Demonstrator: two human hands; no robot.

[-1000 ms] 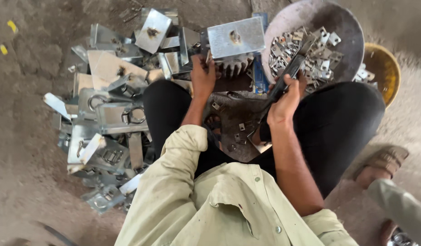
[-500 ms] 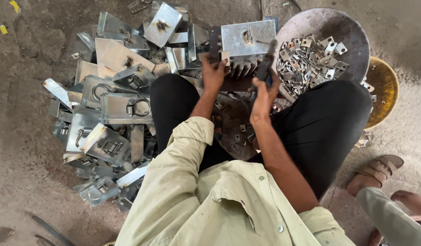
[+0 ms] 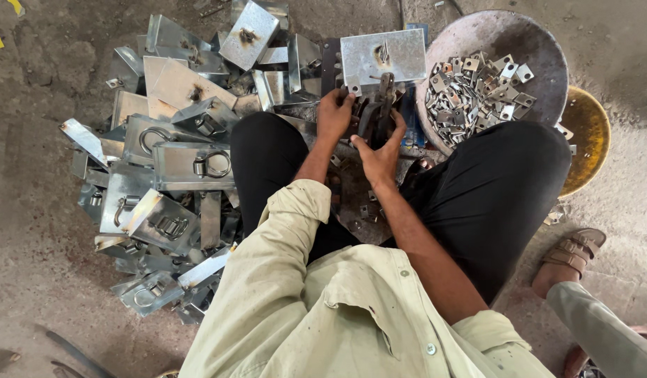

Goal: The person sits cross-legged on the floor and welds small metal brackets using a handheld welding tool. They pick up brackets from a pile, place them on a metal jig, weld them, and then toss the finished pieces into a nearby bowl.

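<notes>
My left hand & right hand fingers clenched on dark metal tool, grey plate behind, bowl of small brackets at right, steel plate pile at left.

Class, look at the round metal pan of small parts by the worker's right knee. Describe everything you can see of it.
The round metal pan is a shallow, dull grey-brown dish with a worn, stained wall. It sits flat on the concrete floor, in front of the right knee, which hides its near edge. Inside lies a heap of small silvery plates, many with a hole. A yellow dish sits at its right, partly behind the knee. Neither hand touches it.
</notes>
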